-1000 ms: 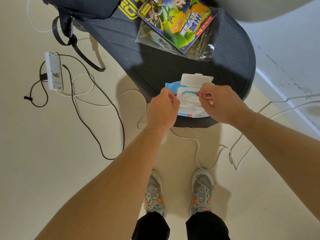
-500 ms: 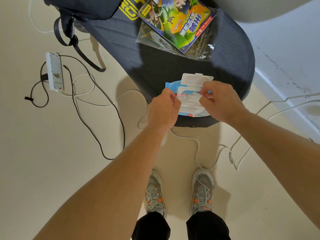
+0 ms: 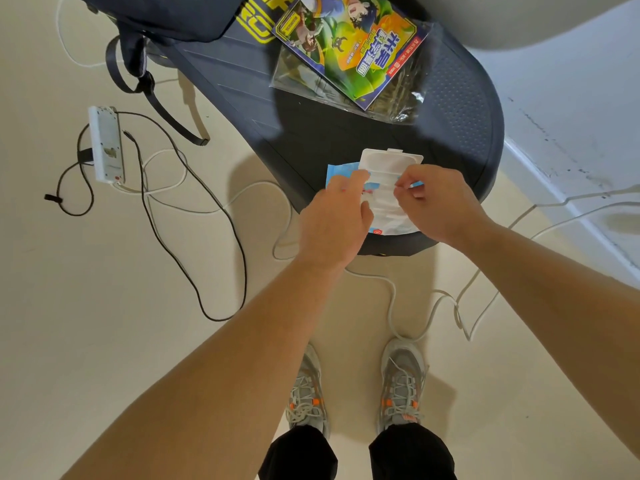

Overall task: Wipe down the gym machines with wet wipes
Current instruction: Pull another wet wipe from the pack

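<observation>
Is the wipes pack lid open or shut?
Open: the white lid is flipped back off the wet wipes pack, with a wipe exposed below it.

Single head-worn view, wide-angle, from standing height. Faces forward and steeply down. Shoes at bottom centre, directly below the lens. Floor fills left and bottom, platform at top centre, wall at upper right. Forearms run from the bottom corners to mid-frame. Left hand and right hand near, at arm's reach. Frame edges bowed by the lens.
</observation>
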`<state>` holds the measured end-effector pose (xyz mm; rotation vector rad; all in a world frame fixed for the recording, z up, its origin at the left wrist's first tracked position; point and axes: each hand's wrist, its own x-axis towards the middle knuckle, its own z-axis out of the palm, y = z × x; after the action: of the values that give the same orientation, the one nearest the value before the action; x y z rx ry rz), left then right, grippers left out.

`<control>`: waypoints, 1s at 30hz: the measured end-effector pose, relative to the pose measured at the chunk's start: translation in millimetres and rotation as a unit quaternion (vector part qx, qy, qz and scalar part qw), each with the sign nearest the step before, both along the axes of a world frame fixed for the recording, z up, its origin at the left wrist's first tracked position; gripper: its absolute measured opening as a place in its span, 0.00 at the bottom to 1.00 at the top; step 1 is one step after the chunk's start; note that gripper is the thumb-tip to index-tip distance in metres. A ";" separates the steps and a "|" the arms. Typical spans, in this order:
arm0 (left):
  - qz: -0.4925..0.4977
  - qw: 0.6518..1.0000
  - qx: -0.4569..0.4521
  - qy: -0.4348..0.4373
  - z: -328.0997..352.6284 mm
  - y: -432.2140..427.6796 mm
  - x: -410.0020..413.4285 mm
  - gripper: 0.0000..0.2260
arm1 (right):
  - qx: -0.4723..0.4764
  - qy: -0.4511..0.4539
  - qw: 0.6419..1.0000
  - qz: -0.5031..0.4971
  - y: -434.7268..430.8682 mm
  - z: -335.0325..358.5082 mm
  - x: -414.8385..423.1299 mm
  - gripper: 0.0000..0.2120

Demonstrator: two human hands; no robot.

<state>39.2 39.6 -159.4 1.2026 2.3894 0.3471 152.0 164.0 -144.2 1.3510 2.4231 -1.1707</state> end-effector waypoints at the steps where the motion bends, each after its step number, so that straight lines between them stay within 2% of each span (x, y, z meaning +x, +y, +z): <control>1: -0.016 1.000 0.009 0.024 1.3 1.7 1.9 0.17 | -0.008 0.004 1.000 -0.010 -0.1 0.6 1.4 0.04; 3: -0.032 0.998 0.029 0.036 2.1 6.5 4.9 0.18 | -0.021 0.012 0.999 -0.039 0.7 1.0 2.7 0.03; 5: -0.028 0.999 0.030 -0.005 -1.4 11.3 6.8 0.17 | -0.031 0.027 0.997 -0.069 1.7 -0.9 3.7 0.04; 8: 0.034 0.997 0.023 -0.068 -6.2 17.6 7.3 0.15 | -0.040 0.037 0.994 -0.095 2.3 -3.4 4.6 0.05; 14: 0.036 0.997 0.004 -0.067 -8.9 22.5 6.3 0.06 | -0.068 0.039 0.991 -0.110 2.9 -5.4 7.3 0.04; 20: 0.043 0.990 0.037 -0.130 -12.5 17.8 9.4 0.10 | -0.098 0.050 0.990 -0.086 2.5 2.2 14.8 0.05; 25: 0.093 0.986 0.051 -0.125 -10.8 16.4 7.4 0.06 | -0.060 0.039 0.993 -0.092 4.1 -0.4 15.1 0.03; 30: 0.085 0.990 0.036 -0.108 -7.1 15.9 5.5 0.07 | -0.041 0.013 0.992 -0.115 4.5 -5.0 19.7 0.06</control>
<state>44.7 55.5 -166.6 0.9395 2.3099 0.5916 171.6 168.6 -149.2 1.6345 2.2537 -1.3301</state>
